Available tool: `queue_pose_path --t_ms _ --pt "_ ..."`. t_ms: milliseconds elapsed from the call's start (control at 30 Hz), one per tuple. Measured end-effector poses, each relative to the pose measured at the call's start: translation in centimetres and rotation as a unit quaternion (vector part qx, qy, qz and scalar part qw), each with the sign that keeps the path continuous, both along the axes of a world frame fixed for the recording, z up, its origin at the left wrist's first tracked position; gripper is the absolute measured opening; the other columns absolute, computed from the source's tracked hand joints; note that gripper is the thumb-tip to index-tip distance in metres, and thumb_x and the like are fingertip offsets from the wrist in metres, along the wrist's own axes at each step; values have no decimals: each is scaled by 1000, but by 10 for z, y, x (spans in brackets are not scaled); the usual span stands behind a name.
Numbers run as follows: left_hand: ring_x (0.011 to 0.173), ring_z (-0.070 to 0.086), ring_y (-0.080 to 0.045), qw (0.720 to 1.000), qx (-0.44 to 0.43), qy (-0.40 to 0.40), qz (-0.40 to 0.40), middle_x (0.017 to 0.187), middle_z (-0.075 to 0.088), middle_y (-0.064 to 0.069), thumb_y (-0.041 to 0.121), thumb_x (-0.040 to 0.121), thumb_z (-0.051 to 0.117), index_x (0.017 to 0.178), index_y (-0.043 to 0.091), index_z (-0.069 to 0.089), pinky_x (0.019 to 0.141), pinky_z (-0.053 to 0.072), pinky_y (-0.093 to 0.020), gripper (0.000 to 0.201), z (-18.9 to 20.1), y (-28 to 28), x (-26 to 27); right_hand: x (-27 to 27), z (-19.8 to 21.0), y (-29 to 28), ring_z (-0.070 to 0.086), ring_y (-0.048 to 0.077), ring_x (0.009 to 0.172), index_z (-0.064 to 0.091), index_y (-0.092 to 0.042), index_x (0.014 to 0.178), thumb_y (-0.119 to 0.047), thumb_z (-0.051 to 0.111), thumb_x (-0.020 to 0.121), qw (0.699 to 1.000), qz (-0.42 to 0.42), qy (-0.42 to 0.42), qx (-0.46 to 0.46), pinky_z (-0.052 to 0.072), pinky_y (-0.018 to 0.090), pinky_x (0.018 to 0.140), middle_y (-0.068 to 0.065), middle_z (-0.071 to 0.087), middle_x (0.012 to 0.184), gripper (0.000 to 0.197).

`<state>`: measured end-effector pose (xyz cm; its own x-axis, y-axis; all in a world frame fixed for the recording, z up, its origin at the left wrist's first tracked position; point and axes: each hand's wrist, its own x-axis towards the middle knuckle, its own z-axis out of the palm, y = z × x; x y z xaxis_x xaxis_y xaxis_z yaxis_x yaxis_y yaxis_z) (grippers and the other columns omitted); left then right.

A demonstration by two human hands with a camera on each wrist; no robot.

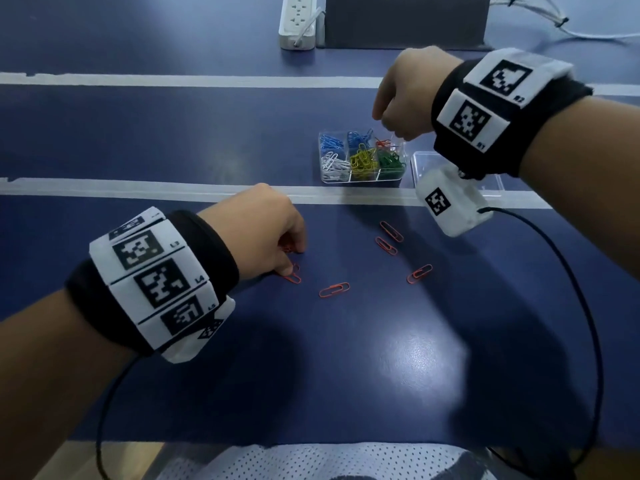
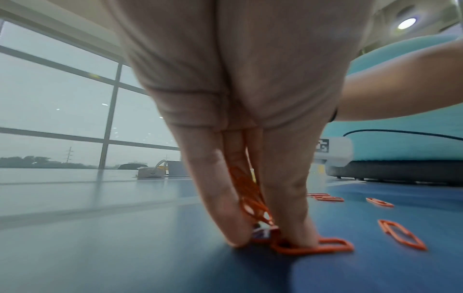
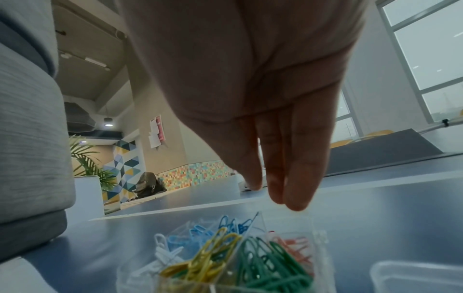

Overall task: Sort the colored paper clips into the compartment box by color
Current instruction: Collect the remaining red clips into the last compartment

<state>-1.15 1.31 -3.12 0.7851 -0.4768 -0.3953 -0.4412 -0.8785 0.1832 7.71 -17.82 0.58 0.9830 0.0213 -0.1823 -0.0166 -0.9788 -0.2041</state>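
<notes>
Orange paper clips lie loose on the dark blue table (image 1: pixel 173 140) in front of the person; one (image 1: pixel 334 289) sits near the middle, two more (image 1: pixel 391 231) lie close together further right, and another (image 1: pixel 419 274) rests just beside those. The left hand (image 1: pixel 263 230) is down on the table with its fingers (image 2: pixel 218 178) curled together, pinching a small bunch of orange clips (image 2: pixel 248 194) between them; one fingertip also presses on a clip (image 2: pixel 325 246) flat on the surface.

The clear compartment box (image 1: pixel 362 180) stands beyond the strip of pale tape (image 1: pixel 138 187); its near row holds white clips (image 1: pixel 334 164), yellow clips (image 1: pixel 363 161) and green clips (image 1: pixel 391 161), while the far row holds light blue clips (image 1: pixel 330 142), darker blue clips (image 1: pixel 358 136) and a few orange ones (image 3: pixel 293 245) in the right-hand cell. The right hand (image 1: pixel 408 95) hangs over that far right cell, fingers (image 3: pixel 300 158) pointing down, straight and close together, holding nothing that I can see.

The box's clear lid (image 1: pixel 424 161) lies just to the right of the box, partly behind the wrist band. A white power strip (image 1: pixel 298 22) and a dark grey block (image 1: pixel 405 19) sit at the far edge.
</notes>
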Motion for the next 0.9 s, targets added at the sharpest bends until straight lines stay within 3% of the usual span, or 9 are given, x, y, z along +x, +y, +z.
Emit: queue_pose_path --t_ms 100,267,367,467,533,633,733,800,900 --pt "71 52 -7 1000 -6 -17 -25 83 71 9 22 78 67 90 26 74 80 50 -23 14 2 0 -3 -11 6 -4 68 28 86 71 -10 104 -8 48 89 1000 8 -11 27 57 39 85 7 68 85 27" --pt "52 43 -1 1000 -9 -10 -22 56 50 13 15 70 63 79 23 67 64 46 -20 12 2 -2 -6 -49 2 -8 58 21 73 74 -17 92 -16 54 84 997 71 -8 23 51 27 80 0 62 71 21" --pt "52 41 3 1000 -12 1 -7 56 49 14 14 68 64 80 24 61 52 34 -13 16 -2 -3 -7 -74 -9 -7 65 26 83 74 -20 86 -23 63 79 993 111 39 -9 52 27 79 3 70 78 13" --pt "54 46 4 999 -29 20 13 59 53 14 12 67 65 83 22 64 55 38 -13 19 -5 -3 -6 -90 -18 -5 65 25 92 73 -20 96 -34 71 75 987 128 85 -51 50 23 70 1 74 91 26" --pt "54 48 3 999 -32 29 19 58 54 14 11 67 65 79 24 64 56 39 -12 17 -4 -3 -6 -93 -23 -4 63 25 98 71 -18 102 -32 71 76 984 140 87 -72 36 17 53 2 73 98 29" --pt "50 51 1 999 -28 34 22 54 55 12 11 66 66 69 27 62 54 39 -8 16 0 -4 -3 -92 -28 -5 61 24 105 70 -20 104 -20 62 82 985 138 63 -77 19 12 49 0 71 104 23" --pt "49 54 6 998 -49 23 28 53 59 12 13 65 66 66 26 65 52 37 -2 14 10 -8 7 -91 -31 -7 62 26 102 69 -20 103 -16 60 81 985 147 61 -65 33 16 54 1 71 103 24" --pt "49 54 3 997 -73 5 27 57 62 10 13 65 67 68 26 66 57 40 -6 13 19 -15 18 -91 -32 -6 62 28 99 68 -19 105 -16 62 79 983 153 80 -57 46 24 69 3 70 102 27" --pt "54 56 -6 994 -108 -5 20 63 65 5 10 67 68 76 22 68 59 43 -11 15 33 -38 43 -91 -35 -7 63 28 96 68 -18 100 -15 62 78 984 149 90 -41 49 28 75 3 70 101 23"
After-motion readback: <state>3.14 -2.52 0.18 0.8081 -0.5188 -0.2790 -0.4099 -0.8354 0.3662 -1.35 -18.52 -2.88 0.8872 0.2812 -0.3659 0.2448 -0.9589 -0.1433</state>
